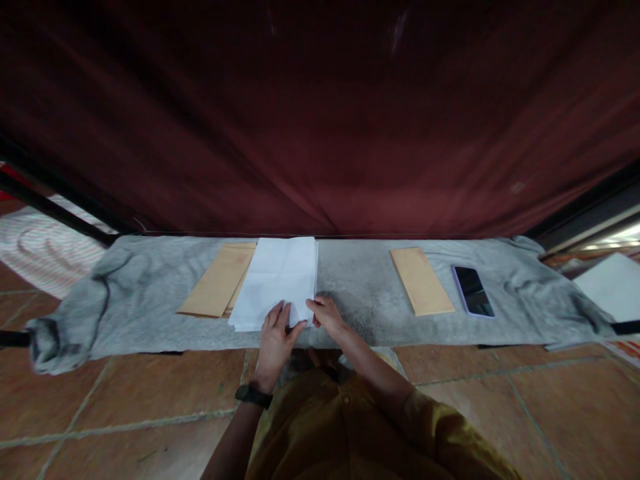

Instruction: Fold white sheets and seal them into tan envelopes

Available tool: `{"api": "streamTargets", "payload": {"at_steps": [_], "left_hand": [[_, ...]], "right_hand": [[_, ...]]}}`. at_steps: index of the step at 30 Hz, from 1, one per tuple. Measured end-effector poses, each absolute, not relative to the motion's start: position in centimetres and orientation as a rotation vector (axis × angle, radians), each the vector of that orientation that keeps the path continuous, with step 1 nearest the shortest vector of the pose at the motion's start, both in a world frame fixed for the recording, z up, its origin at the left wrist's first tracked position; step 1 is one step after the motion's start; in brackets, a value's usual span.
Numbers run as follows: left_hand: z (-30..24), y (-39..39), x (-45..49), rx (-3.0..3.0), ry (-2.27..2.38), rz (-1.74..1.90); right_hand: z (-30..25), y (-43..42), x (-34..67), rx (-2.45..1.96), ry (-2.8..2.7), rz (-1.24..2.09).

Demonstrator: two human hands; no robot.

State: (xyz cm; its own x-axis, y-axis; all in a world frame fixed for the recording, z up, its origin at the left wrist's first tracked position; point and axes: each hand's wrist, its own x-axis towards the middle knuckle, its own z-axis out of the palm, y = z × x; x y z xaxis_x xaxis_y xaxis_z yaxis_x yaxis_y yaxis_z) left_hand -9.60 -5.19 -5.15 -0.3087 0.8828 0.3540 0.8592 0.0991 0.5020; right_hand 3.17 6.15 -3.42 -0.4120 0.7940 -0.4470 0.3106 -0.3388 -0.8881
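A stack of white paper sheets (283, 270) lies on the grey cloth, its edges slightly uneven. My left hand (279, 333) rests on the near edge of the stack, fingers spread over the top sheet. At the near right corner, my right hand (325, 313) pinches the paper between thumb and fingers. Several brown envelopes (213, 283) lie overlapping at the left, their right side partly under the sheets. One more brown envelope (423, 281) lies apart on the right.
A phone (474, 291) with a purple case lies right of the single envelope. The grey cloth (355, 267) covers a long narrow surface. Behind it hangs a dark red curtain (320, 133). Dark bars flank both ends. Brown floor tiles (165, 387) show in front.
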Motion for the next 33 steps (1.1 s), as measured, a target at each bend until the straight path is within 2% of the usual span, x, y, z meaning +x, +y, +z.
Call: {"api": "streamTargets", "payload": {"at_steps": [10, 18, 26, 31, 33], "left_hand": [[-3.8, -4.7, -10.0, 1.875, 2.341, 0.821], [-2.8, -4.5, -10.1, 1.75, 2.227, 0.974], [-1.5, -4.2, -10.5, 1.373, 2.307, 0.932], [-1.2, -4.0, -11.2, 1.265, 2.192, 1.044], [-1.1, -4.1, -11.1, 1.272, 2.174, 1.064]], "right_hand": [[-2.8, 6.3, 2.8, -1.435, -1.422, 1.889], [-2.8, 6.2, 2.6, -1.5, -1.573, 1.772], [-2.3, 5.8, 3.2, -1.606, -1.823, 1.556], [-1.9, 5.2, 3.7, -1.528, -1.914, 1.073], [-2.0, 5.5, 3.5, -1.505, -1.893, 1.171]]}}
